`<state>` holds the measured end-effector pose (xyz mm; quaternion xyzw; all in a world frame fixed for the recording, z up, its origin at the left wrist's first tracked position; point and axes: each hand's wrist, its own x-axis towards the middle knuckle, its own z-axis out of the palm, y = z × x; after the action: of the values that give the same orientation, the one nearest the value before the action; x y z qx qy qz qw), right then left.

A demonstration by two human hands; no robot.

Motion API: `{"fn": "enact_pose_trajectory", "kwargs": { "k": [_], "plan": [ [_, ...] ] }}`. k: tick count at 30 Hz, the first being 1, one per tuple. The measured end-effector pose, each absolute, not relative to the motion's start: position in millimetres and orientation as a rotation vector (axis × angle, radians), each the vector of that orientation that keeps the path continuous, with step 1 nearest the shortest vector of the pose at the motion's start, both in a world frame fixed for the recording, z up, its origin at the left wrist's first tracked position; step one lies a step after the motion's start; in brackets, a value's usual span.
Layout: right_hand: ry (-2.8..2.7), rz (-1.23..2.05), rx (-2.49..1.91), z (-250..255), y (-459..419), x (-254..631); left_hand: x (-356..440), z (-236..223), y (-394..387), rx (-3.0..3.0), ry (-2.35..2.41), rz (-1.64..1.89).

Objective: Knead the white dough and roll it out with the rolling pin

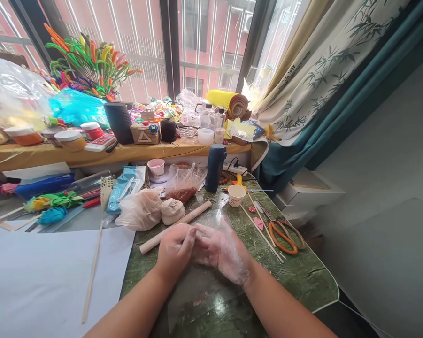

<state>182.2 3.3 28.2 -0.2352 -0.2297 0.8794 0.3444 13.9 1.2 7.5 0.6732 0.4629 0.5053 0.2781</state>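
My left hand (175, 249) is curled closed over the table, its thumb against the fingertips of my right hand; whatever lies inside it is hidden. Palm up and fingers stretched out, my right hand (228, 256) is open and coated with a whitish, wet-looking residue. Just beyond both hands a pale rolling pin (200, 212) lies slantwise, partly covered by the left one. A lump of white clay (172, 211) sits behind the pin, touching a crumpled plastic bag (139, 210).
A paper cup (236, 196), a dark blue bottle (216, 168) and a bag of reddish-brown material (183, 185) stand behind. Orange-handled scissors (283, 237) and thin wooden sticks (262, 233) lie right. White paper (52, 281) covers the left; a crowded sill (183, 150) runs behind.
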Motion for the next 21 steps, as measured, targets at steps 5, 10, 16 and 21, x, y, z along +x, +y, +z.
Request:
{"fn": "enact_pose_trajectory", "kwargs": {
  "k": [5,10,16,21],
  "plan": [
    [-0.483,2.129,-0.829,1.6,17.8,185.2,20.2,3.2,10.2,1.154,1.211,1.463],
    [-0.392,2.144,-0.713,-0.7,15.2,186.2,26.8,2.8,17.6,0.701,1.041,1.32],
    [-0.237,2.1,-0.748,14.6,-3.2,173.7,22.4,0.1,10.6,1.192,1.015,1.398],
    [-0.111,2.019,-0.668,17.2,1.4,177.1,28.0,7.1,-0.2,2.089,0.933,0.896]
  ]
}}
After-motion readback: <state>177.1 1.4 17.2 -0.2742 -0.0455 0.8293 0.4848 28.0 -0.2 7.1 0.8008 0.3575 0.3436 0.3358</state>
